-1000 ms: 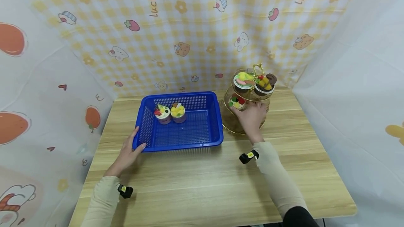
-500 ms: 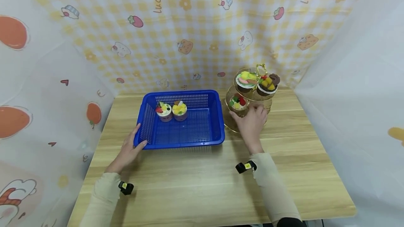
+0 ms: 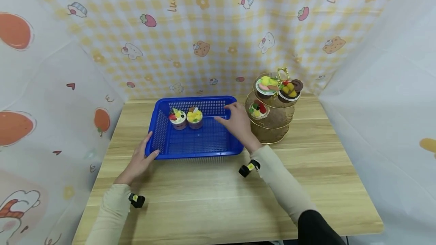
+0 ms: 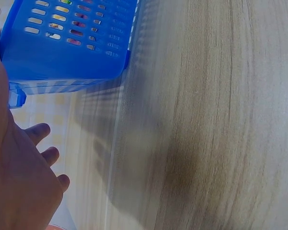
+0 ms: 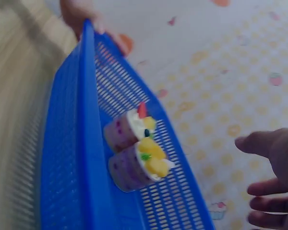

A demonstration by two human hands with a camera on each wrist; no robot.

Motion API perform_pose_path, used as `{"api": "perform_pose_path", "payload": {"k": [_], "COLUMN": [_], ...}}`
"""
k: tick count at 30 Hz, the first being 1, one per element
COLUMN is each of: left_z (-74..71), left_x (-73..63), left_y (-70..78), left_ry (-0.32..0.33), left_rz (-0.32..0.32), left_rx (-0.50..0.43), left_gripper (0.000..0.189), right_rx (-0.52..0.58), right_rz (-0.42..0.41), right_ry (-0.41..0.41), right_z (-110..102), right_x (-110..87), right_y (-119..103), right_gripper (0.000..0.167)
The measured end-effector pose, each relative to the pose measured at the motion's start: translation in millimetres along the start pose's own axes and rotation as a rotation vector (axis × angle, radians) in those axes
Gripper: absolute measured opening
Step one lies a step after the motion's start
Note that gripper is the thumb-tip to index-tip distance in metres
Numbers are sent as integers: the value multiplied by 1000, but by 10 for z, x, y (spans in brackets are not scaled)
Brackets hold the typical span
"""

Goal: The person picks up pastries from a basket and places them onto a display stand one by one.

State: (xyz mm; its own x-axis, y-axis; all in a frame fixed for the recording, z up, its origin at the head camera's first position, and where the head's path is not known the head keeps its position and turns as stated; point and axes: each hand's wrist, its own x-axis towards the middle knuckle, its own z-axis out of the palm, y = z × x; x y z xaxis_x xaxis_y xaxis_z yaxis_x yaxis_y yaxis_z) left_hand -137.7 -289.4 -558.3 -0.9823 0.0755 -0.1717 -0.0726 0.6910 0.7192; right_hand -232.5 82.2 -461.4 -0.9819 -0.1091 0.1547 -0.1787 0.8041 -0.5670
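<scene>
A blue plastic basket (image 3: 204,157) with slotted walls stands on the wooden table. My left hand (image 3: 135,163) holds its front left corner between thumb and fingers; in the left wrist view several fingertips (image 4: 50,155) hang free beside it. Two dessert cups, one topped with strawberry and cream (image 3: 178,119), the other with yellow fruit cubes (image 3: 195,118), sit side by side inside towards the left. My right hand (image 3: 239,124) is over the basket's right end, thumb and fingers spread, nothing between them. To its right, a cup with red berry topping (image 3: 259,109) sits on the stand's middle tier.
The gold-rimmed tiered stand (image 3: 270,135) rises at the back right, near the basket. Its top tier carries a cup with a pink and yellow topping (image 3: 267,86) and a chocolate one with fruit (image 3: 288,90). Behind hangs a yellow checked curtain (image 3: 218,29).
My right hand has left the cup on the stand's middle tier and moved left over the basket, with the cup still on the tier. The left hand stays at the basket's corner.
</scene>
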Motion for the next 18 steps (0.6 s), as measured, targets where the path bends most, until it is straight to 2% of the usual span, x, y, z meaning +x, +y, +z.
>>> {"api": "perform_pose_path", "payload": {"k": [5,8,12,18], "left_z": [-7,-11,-16,-10], "left_x": [-4,-12,-10,13], "left_y": [-16,-30,-21,-6], "left_ry": [-2,-4,-5,-4], "left_rz": [8,-1,-9,-7], "left_rx": [-2,-3,-2,3], "left_gripper": [81,80,80,80], "right_rx": [-52,-80,-126,-195], "right_rz": [-22,-50,-93,-123], "right_ry": [-216,-316,-403,-473], "right_z": [245,416,599,772], "right_x": [314,483,658,793], "right_y": [-160,-205,-236,-266], "right_gripper": [65,65,66,72]}}
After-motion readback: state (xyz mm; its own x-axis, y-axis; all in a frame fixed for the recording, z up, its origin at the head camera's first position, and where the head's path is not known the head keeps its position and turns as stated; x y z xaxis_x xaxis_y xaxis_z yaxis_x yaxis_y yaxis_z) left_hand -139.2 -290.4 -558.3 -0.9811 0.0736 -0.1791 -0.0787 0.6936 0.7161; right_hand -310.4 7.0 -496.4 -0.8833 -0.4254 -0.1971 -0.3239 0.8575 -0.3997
